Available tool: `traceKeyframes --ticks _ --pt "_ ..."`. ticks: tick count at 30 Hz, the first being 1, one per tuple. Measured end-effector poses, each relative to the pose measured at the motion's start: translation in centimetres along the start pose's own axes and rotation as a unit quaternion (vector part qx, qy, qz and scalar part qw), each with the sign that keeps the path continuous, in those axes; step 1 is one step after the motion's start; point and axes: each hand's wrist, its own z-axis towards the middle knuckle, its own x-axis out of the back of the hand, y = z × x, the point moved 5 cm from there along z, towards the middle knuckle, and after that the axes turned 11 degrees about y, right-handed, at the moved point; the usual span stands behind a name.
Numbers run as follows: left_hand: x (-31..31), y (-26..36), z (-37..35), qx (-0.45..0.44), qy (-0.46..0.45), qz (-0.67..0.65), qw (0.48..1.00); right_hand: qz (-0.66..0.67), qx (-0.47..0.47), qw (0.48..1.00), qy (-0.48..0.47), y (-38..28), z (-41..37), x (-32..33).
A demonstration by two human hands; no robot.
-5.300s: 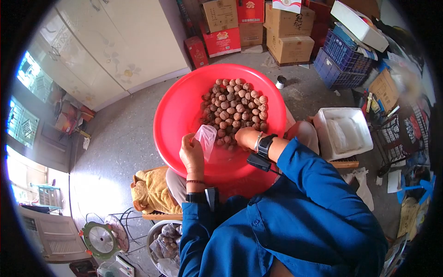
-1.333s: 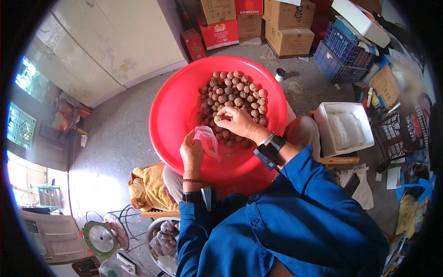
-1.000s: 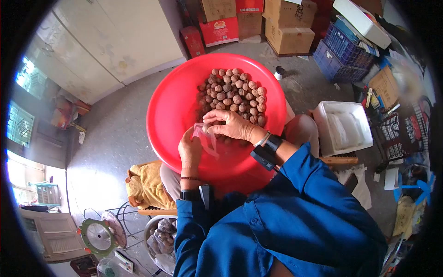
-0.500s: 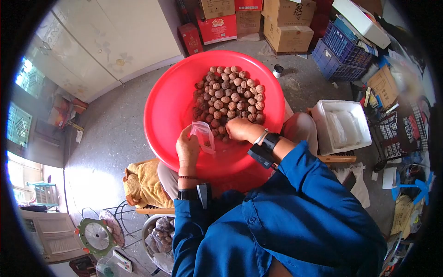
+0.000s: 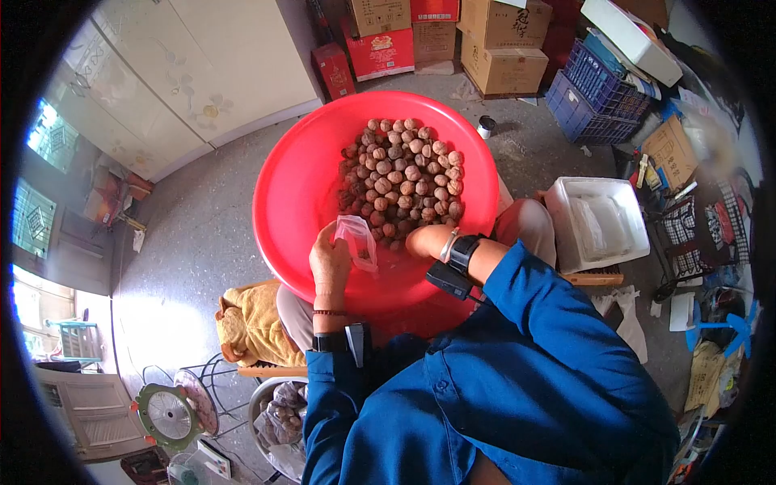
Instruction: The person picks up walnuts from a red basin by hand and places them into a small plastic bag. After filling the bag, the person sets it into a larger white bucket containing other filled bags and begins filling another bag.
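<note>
A wide red plastic basin (image 5: pixel 293 182) stands in front of me, with a heap of brown walnuts (image 5: pixel 394 164) on its far and right side. My left hand (image 5: pixel 330 265) is closed on the edge of a small clear plastic bag (image 5: pixel 360 237) and keeps its mouth open over the near part of the basin. A little dark content shows low in the bag. My right hand (image 5: pixel 428 240) reaches down at the near edge of the heap, right of the bag. Its fingers are turned down and hidden behind the back of the hand.
A white foam box (image 5: pixel 562 242) sits to my right. Blue crates (image 5: pixel 586 105) and cardboard boxes (image 5: pixel 505 69) are stacked behind. On the left are a yellow cloth (image 5: pixel 259 323) and a tub of bagged walnuts (image 5: pixel 283 412). A small cup (image 5: pixel 486 125) stands beyond the basin.
My right hand has shifted slightly to the right, away from the bag, along the heap's near edge. My left hand and the bag have hardly moved.
</note>
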Motion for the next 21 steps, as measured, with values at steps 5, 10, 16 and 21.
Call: traceKeyframes --ticks 5,10,16,21 --pt "0.2 0.8 -0.4 0.033 -0.007 -0.019 0.999 -0.011 0.008 1.000 -0.003 -0.2 -0.5 0.7" --pt "-0.1 -0.6 0.4 0.002 0.013 -0.008 1.000 0.088 -0.045 0.994 0.045 -0.7 -3.1 4.2" --pt "0.4 1.1 -0.4 0.036 -0.013 -0.025 0.999 0.300 0.017 0.900 0.316 0.0 -2.3 7.0" --pt "-0.8 -1.9 1.3 -0.052 0.026 -0.016 0.998 0.514 0.089 0.751 0.405 0.3 -2.1 8.6"
